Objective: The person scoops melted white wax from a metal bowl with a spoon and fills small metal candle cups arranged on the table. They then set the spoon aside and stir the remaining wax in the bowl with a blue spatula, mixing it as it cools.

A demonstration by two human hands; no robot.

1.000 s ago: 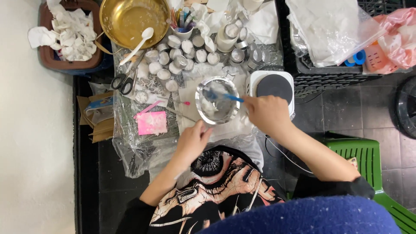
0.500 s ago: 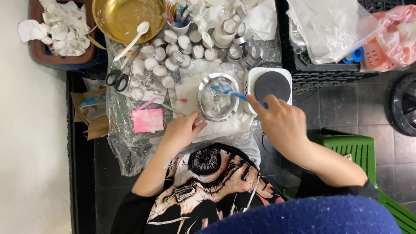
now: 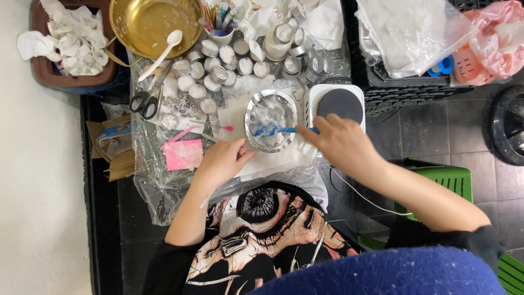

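A small shiny metal bowl [image 3: 251,112] holding whitish wax-like stuff sits on white paper in the middle of the work surface. My right hand [image 3: 339,143] grips a blue spatula [image 3: 275,130] whose blade lies inside the bowl near its front edge. My left hand [image 3: 221,161] rests on the paper beside the bowl's front left rim, fingers curled loosely, holding nothing that I can see.
A white hot plate [image 3: 337,104] with a dark round top stands right of the bowl. Behind are several small tealight cups [image 3: 218,68], a gold basin [image 3: 155,24] with a white spoon, scissors [image 3: 144,104], a pink block [image 3: 183,154] and black crates [image 3: 409,90]. A green stool [image 3: 445,180] is at right.
My right hand swept the blue spatula from the bowl's far side toward its front left. My left hand stayed by the bowl's front rim. The view shifted slightly.
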